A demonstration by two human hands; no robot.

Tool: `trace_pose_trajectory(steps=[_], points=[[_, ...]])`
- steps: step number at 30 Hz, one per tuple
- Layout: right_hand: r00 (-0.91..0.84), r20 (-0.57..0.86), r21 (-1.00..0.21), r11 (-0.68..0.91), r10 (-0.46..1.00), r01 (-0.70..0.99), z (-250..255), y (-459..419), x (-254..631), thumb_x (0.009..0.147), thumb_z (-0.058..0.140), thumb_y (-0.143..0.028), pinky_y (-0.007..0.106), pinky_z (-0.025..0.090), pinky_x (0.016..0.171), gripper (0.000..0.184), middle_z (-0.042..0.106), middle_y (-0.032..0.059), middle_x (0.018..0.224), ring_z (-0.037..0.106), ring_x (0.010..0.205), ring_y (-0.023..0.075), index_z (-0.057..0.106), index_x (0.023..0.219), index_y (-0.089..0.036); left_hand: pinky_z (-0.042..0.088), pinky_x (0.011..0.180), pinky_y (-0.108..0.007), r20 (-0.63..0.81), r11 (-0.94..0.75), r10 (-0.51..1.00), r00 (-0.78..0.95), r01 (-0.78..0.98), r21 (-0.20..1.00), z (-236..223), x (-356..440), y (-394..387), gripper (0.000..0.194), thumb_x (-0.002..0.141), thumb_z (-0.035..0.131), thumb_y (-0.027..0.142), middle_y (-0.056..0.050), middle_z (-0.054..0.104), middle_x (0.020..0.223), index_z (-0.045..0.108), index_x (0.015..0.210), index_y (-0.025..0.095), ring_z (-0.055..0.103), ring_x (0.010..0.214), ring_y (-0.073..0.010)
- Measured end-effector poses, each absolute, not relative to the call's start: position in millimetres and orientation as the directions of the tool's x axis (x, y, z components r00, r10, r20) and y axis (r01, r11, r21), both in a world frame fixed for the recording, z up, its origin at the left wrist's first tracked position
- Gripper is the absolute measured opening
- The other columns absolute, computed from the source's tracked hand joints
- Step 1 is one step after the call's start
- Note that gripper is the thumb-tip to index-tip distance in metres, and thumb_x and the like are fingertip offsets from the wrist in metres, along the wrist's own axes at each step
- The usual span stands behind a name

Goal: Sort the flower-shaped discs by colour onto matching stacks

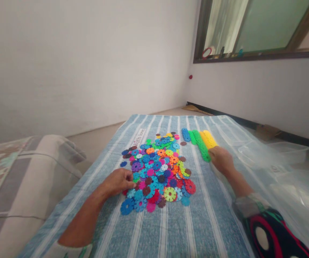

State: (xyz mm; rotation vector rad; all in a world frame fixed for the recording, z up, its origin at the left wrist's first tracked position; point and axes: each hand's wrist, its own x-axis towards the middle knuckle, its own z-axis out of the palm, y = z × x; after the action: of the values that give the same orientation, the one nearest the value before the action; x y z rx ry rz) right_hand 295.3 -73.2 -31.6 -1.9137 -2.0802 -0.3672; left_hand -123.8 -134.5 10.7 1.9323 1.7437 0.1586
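A heap of flat plastic snowflake discs (158, 172) in blue, pink, orange, green and red lies on a blue striped cloth (176, 222). My left hand (118, 182) rests at the heap's left edge, fingers curled in a pinch against the discs; what it holds is hidden. My right hand (221, 158) lies closed at the near end of sorted rows of discs: a blue row (186, 135), a green row (200, 145) and a yellow row (208, 139). Its fingertips touch the yellow and green rows.
A clear plastic bag (275, 172) and a clear plastic container (291, 150) lie to the right of the cloth. A grey cushion (33, 179) sits on the left. White walls meet in a corner behind, under a window (256, 28).
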Motion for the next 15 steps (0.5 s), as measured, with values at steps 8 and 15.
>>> trace_pose_trajectory(steps=[8,15], points=[[-0.173,0.439,-0.016,0.2,0.882,0.98,-36,-91,272,0.089,0.05,-0.023,0.026,0.029,0.063,0.023,0.062,0.0049,0.077,0.054,0.073,0.0156,0.069,0.077,-0.019,0.029,0.053,-0.025,-0.248,0.018,0.967,0.049,0.965,0.26,17,-112,-143,0.017,0.061,0.062,0.036,0.002,0.058,0.056,0.059,0.06,0.019,0.054,0.058,-0.0153],[-0.057,0.358,-0.075,0.089,0.932,0.993,-40,-86,298,0.083,0.059,-0.022,0.027,0.036,0.076,0.015,0.065,0.0074,0.096,0.057,0.092,0.0195,0.071,0.092,-0.019,0.027,0.054,-0.027,-0.155,0.015,0.988,0.014,0.983,0.182,15,-114,-140,0.021,0.063,0.058,0.04,0.0,0.056,0.059,0.054,0.06,0.02,0.054,0.061,-0.0191]])
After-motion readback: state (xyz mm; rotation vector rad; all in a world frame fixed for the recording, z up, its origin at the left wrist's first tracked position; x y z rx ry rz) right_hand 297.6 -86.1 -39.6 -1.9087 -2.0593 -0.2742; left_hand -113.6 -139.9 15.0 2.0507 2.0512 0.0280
